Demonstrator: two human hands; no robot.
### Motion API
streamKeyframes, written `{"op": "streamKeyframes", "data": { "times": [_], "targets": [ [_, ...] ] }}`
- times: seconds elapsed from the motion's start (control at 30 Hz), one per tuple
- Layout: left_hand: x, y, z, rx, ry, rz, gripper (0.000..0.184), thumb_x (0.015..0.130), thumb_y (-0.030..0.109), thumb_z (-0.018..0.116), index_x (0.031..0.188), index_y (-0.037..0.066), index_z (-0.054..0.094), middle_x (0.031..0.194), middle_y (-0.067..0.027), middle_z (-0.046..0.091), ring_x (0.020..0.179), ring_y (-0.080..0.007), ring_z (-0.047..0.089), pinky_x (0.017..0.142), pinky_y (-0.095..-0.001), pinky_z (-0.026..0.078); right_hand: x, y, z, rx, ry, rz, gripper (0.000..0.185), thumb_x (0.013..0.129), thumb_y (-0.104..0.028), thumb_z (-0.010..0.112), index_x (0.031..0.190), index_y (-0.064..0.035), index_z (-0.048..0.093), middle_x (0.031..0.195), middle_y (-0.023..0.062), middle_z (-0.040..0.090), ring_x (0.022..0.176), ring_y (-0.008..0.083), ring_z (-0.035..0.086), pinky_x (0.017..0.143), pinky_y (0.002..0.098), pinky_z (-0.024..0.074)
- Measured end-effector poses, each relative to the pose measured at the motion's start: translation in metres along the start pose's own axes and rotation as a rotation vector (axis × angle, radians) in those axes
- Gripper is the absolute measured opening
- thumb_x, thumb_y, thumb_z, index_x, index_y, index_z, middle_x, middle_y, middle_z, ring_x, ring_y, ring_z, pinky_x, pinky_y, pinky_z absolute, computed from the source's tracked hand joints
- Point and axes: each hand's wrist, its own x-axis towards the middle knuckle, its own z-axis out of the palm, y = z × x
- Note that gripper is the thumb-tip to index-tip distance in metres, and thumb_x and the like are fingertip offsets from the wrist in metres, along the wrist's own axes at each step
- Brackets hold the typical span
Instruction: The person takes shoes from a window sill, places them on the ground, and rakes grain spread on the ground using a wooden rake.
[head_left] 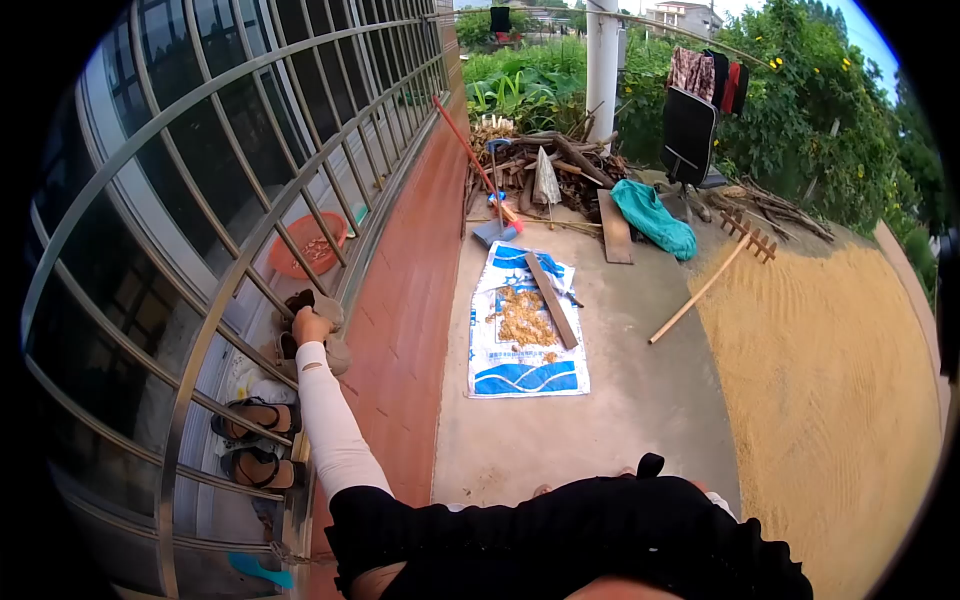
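My left hand, its arm in a white sleeve, reaches to the window ledge beside the metal bars. Its fingers are closed on a grey-brown shoe; the fingertips are partly hidden. A matching shoe lies just below the hand. Farther down the ledge sits a pair of dark sandals, an upper sandal and a lower sandal, behind the bars. Above the hand stands an orange basin with small pale pieces in it. My right hand is not in view.
Curved metal window bars line the left. On the concrete, a white-and-blue sack bears yellowish bits and a wooden board. A wooden rake lies beside spread grain. Firewood and an office chair stand farther back.
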Motion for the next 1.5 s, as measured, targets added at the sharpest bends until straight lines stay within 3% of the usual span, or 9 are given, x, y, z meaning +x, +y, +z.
{"op": "streamKeyframes", "data": {
  "times": [0.17, 0.3, 0.67, 0.97, 1.03, 1.17, 1.3, 1.4, 1.5],
  "targets": [
    [-0.054, 0.05, -0.08, -0.55, -0.375, 0.147, 0.026, 0.059, 0.0, 0.057, 0.085, -0.001, 0.054, 0.073, -0.0075, 0.056, 0.06, -0.013, 0.054, 0.051, -0.0268, 0.045, 0.002, 0.015, 0.012, -0.003, -0.056, 0.019, 0.035, 0.066, -0.037, 0.057, 0.089, -0.0104, 0.063, 0.094, 0.0121, 0.059, 0.089, 0.0275, 0.055, 0.079, 0.0335, 0.0419],
    [-0.113, 0.103, -0.119, -1.075, -0.784, 0.249, 0.024, 0.068, -0.003, 0.055, 0.092, -0.003, 0.053, 0.082, -0.0056, 0.058, 0.069, -0.0118, 0.057, 0.063, -0.0239, 0.047, 0.018, 0.031, 0.011, 0.024, -0.075, -0.064, 0.037, 0.065, -0.035, 0.057, 0.09, -0.0087, 0.062, 0.093, 0.0115, 0.059, 0.088, 0.0267, 0.055, 0.079, 0.0333, 0.0424],
    [-0.235, 0.278, 0.099, -0.514, -1.625, 0.8, 0.023, 0.067, 0.002, 0.06, 0.09, 0.0, 0.057, 0.078, -0.0021, 0.059, 0.069, -0.0085, 0.053, 0.063, -0.0222, 0.043, -0.01, 0.025, 0.015, 0.332, 0.196, 0.007, 0.035, 0.064, -0.028, 0.06, 0.093, -0.0064, 0.059, 0.084, 0.0124, 0.061, 0.079, 0.0259, 0.058, 0.075, 0.0313, 0.0445],
    [-0.372, 0.424, 0.236, 0.096, -1.546, 1.379, 0.023, 0.06, 0.013, 0.065, 0.081, 0.004, 0.059, 0.068, -0.0068, 0.059, 0.062, -0.0149, 0.055, 0.056, -0.0276, 0.044, -0.071, 0.129, 0.122, 0.405, 0.007, 0.465, 0.035, 0.062, -0.028, 0.06, 0.091, -0.0075, 0.061, 0.082, 0.0134, 0.061, 0.075, 0.0239, 0.06, 0.072, 0.0314, 0.0461],
    [-0.396, 0.453, 0.238, 0.108, -1.522, 1.447, 0.021, 0.059, 0.013, 0.062, 0.078, 0.004, 0.059, 0.071, -0.0087, 0.061, 0.066, -0.0186, 0.057, 0.059, -0.0298, 0.044, -0.094, 0.118, 0.099, 0.537, -0.049, 0.501, 0.032, 0.063, -0.023, 0.057, 0.089, -0.0045, 0.06, 0.069, 0.0107, 0.062, 0.059, 0.0192, 0.06, 0.061, 0.0297, 0.0485],
    [-0.458, 0.482, 0.283, 0.101, -1.09, 1.78, 0.019, 0.06, 0.008, 0.059, 0.079, 0.007, 0.06, 0.074, -0.0131, 0.06, 0.069, -0.0264, 0.058, 0.063, -0.034, 0.045, -0.095, 0.118, 0.093, 0.703, 0.086, 0.498, 0.029, 0.065, -0.02, 0.055, 0.089, -0.0028, 0.058, 0.065, 0.0095, 0.061, 0.054, 0.0178, 0.059, 0.058, 0.0288, 0.0482],
    [-0.514, 0.449, 0.307, 0.127, -0.818, 1.645, 0.021, 0.072, 0.006, 0.045, 0.088, 0.005, 0.058, 0.087, -0.0182, 0.058, 0.083, -0.0306, 0.056, 0.072, -0.0384, 0.045, -0.064, 0.131, 0.101, 0.625, 0.144, 0.435, 0.029, 0.065, -0.025, 0.057, 0.088, -0.0071, 0.06, 0.087, 0.0147, 0.059, 0.084, 0.0276, 0.056, 0.078, 0.0332, 0.0429],
    [-0.528, 0.408, 0.355, 0.303, -1.394, 1.817, 0.037, 0.064, 0.008, 0.053, 0.102, 0.004, 0.053, 0.09, -0.0166, 0.057, 0.087, -0.0293, 0.055, 0.076, -0.0369, 0.043, -0.054, 0.13, 0.062, 0.642, 0.144, 0.42, 0.028, 0.067, -0.023, 0.056, 0.09, -0.0064, 0.059, 0.088, 0.0149, 0.059, 0.086, 0.0287, 0.055, 0.078, 0.0345, 0.0422],
    [-0.517, 0.367, 0.339, 0.198, -1.693, 1.38, 0.039, 0.063, 0.014, 0.059, 0.101, 0.004, 0.054, 0.086, -0.013, 0.059, 0.081, -0.0258, 0.056, 0.073, -0.0333, 0.044, -0.037, 0.143, 0.043, 0.671, 0.195, 0.368, 0.029, 0.068, -0.021, 0.056, 0.092, -0.0045, 0.056, 0.077, 0.0113, 0.061, 0.071, 0.0236, 0.059, 0.069, 0.0316, 0.045]
  ]
}}
